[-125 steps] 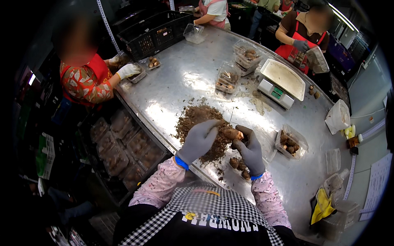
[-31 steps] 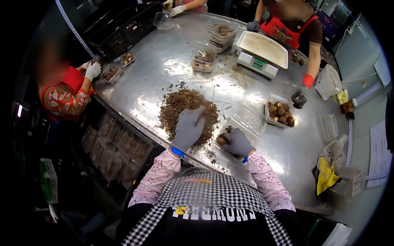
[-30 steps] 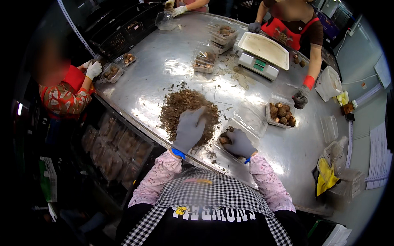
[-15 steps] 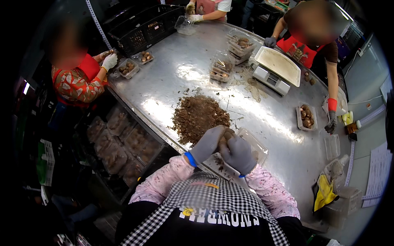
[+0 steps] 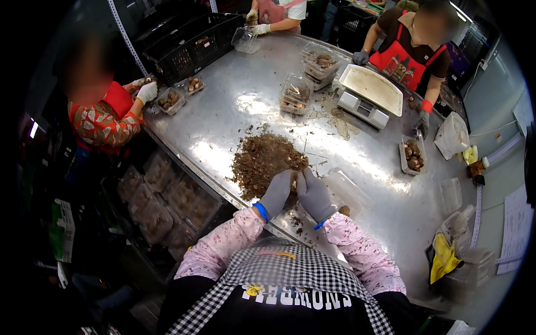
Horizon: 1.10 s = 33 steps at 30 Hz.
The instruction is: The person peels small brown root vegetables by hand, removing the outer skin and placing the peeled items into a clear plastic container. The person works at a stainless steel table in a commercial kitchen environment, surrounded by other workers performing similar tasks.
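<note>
My left hand, in a grey glove with a blue cuff, is closed in a pinch at the near edge of a dark brown heap of peelings and soil. Facing it, my right hand, gloved alike, is closed too. Between the fingertips shows a small brown taro-like tuber, mostly covered by the gloves. Just right of my right hand lies a clear plastic tray, partly hidden. Another brown tuber sits beside my right wrist.
On the metal table stand a white scale, stacked clear boxes of tubers and a tray of tubers. Co-workers stand at the left, far side and right. Filled boxes sit in a crate below the left edge.
Both my hands have moved slightly forward and left, towards the heap. The right glove has turned more upright, and the tuber beside its wrist is uncovered. The right co-worker's hand has reached the tuber tray.
</note>
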### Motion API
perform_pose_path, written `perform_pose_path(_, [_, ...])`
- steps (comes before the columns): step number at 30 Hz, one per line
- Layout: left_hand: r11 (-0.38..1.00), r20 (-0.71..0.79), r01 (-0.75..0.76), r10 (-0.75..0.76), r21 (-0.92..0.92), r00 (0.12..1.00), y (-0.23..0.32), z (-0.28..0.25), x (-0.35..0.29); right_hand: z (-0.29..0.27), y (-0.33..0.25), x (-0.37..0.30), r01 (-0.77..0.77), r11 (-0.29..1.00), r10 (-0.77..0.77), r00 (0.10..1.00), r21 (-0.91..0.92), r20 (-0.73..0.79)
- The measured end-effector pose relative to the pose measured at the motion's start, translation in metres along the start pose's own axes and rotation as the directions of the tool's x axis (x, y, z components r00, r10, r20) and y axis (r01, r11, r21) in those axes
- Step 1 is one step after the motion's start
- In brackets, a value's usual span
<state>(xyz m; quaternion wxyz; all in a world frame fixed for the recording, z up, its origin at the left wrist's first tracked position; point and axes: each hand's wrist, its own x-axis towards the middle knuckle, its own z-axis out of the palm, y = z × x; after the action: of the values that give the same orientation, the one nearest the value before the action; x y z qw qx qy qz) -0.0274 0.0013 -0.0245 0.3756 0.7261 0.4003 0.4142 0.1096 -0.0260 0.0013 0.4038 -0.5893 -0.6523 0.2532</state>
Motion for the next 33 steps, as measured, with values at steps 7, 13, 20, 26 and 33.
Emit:
perform_pose_path(7, [0.754, -0.113, 0.194, -0.336, -0.628, 0.935, 0.044, 0.006, 0.016, 0.000, -0.003, 0.012, 0.117, 0.980, -0.097, 0.986, 0.158, -0.135])
perform_pose_path(13, [0.303, 0.098, 0.260, -0.460, -0.917, 0.883, 0.023, -0.005, 0.008, -0.011, -0.018, 0.014, -0.182, 0.853, 0.167, 0.983, 0.490, 0.076])
perform_pose_path(20, [0.986, -0.316, -0.107, 0.062, -0.128, 0.947, -0.033, 0.020, -0.010, -0.012, -0.007, 0.021, -0.122, 0.990, 0.104, 0.969, 0.070, 0.223])
perform_pose_path(26, [0.249, 0.283, 0.453, -0.508, -0.856, 0.814, 0.044, -0.028, -0.003, -0.011, 0.003, 0.015, 0.008, 1.000, -0.016, 0.932, 0.022, 0.363])
perform_pose_path(33, [0.231, 0.330, 0.443, -0.401, -0.866, 0.855, 0.034, -0.033, 0.001, -0.028, 0.000, 0.022, -0.001, 0.990, -0.025, 0.983, 0.143, 0.181])
